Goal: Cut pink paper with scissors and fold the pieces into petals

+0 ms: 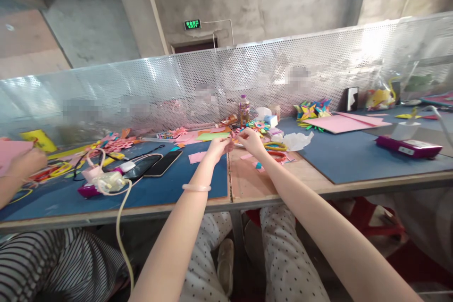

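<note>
My left hand and my right hand meet above the table, fingertips almost touching. Both have their fingers drawn together in a pinch; whatever small thing lies between them is too small to make out. Under and beside my right hand are orange-handled scissors and a yellow-handled pair, among pink paper scraps. A pink paper piece lies left of my left hand. Behind the hands are a light green paper sheet and a many-coloured folded paper flower.
A phone and a power strip with plugs lie to the left. Farther left is another person's hand. A drink bottle stands against the perforated metal screen. Pink sheets and a purple box are on the right.
</note>
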The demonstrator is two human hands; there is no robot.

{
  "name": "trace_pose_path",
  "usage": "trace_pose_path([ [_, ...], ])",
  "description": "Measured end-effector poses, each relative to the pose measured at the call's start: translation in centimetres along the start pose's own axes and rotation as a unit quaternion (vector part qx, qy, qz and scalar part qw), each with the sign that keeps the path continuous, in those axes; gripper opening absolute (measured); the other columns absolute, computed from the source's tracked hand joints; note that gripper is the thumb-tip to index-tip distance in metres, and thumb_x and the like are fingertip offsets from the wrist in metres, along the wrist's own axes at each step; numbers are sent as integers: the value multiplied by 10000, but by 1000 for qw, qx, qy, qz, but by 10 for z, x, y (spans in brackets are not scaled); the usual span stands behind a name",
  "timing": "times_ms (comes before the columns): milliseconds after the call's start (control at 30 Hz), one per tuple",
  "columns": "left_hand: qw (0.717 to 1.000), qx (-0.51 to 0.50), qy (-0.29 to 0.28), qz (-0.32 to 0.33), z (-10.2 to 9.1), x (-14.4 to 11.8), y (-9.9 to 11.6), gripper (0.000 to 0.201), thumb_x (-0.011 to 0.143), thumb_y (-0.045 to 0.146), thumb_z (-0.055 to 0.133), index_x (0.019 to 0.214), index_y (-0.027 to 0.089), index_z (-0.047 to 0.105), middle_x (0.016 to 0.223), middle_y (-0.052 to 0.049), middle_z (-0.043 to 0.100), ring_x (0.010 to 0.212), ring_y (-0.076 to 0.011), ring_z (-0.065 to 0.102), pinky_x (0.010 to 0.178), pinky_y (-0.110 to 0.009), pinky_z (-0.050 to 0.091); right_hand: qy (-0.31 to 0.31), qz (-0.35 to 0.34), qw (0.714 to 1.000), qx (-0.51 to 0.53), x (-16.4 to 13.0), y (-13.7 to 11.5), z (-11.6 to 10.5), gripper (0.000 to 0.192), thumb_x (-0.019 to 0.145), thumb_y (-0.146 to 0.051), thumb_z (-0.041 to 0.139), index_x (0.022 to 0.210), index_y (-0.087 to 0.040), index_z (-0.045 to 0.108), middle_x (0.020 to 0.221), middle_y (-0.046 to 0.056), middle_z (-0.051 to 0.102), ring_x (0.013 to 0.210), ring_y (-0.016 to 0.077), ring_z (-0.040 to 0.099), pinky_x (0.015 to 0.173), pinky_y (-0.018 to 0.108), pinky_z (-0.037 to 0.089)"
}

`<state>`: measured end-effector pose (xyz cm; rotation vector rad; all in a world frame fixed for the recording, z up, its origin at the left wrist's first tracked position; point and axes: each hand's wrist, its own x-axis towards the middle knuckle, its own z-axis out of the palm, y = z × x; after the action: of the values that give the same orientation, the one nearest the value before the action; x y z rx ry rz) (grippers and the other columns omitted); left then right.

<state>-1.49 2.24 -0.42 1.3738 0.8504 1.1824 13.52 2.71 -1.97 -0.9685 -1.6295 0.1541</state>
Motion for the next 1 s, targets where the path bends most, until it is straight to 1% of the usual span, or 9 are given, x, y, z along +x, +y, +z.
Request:
trace_pose_path([
  [67,999,-7,-10,-32,1,-1,1,276,679,386,667,742,118,643,727,-102,672,676,-177,627,704,-327,459,10,-26,998,-49,-1,-3,-2,146,741,-228,509,622,-182,579,707,9,539,647,129,495,618,247,397],
  [167,998,-32,-30,-54,4,-2,3,342,730,456,597,729,115,629,731,-121,672,654,-182,628,692,-340,471,-18,-79,988,-134,-3,-7,-2,156,749,-156,490,617,-192,566,747,28,530,728,152,490,627,249,384],
  [300,998,-48,-22,-36,6,-1,3,322,714,447,621,747,127,624,694,-103,667,661,-170,622,703,-326,473,-43,-119,968,-217,-7,-10,2,154,796,-162,473,712,-207,594,849,67,545,870,195,467,618,262,390],
  [467,999,-41,-30,-10,3,3,-1,271,673,371,678,766,120,637,694,-85,664,676,-156,619,722,-321,464,-54,-139,956,-253,-10,-13,2,174,823,-202,463,830,-227,635,968,80,536,921,205,455,577,262,399],
  [633,998,-41,-30,23,-3,7,-6,281,644,338,702,821,124,660,780,-93,679,734,-167,628,756,-328,455,-46,-132,970,-199,-12,-19,1,193,803,-212,476,851,-241,661,970,70,540,934,203,479,676,270,434],
  [733,998,-32,-40,28,-2,7,-5,283,643,345,702,813,123,667,786,-94,682,751,-180,628,755,-328,454,0,-86,988,-132,-10,-15,2,203,806,-236,459,846,-222,658,941,58,550,899,187,513,717,272,439],
  [833,998,-6,-51,43,1,3,-2,256,635,342,709,766,124,671,773,-93,684,762,-193,625,767,-338,450,45,-29,996,-67,-5,-6,2,223,810,-272,447,846,-195,653,882,51,563,850,179,536,733,281,435],
  [900,997,22,-55,52,4,0,1,242,642,348,704,732,127,672,762,-90,685,757,-199,622,767,-347,448,30,-7,999,-35,-1,0,1,230,800,-288,456,781,-182,659,805,44,567,806,177,543,718,281,429],
  [1000,996,68,-43,49,6,-3,4,238,669,361,680,730,131,674,729,-85,680,725,-203,621,729,-346,449,-35,20,999,8,2,3,0,252,784,-305,466,668,-171,644,682,21,572,694,161,542,643,265,413],
])
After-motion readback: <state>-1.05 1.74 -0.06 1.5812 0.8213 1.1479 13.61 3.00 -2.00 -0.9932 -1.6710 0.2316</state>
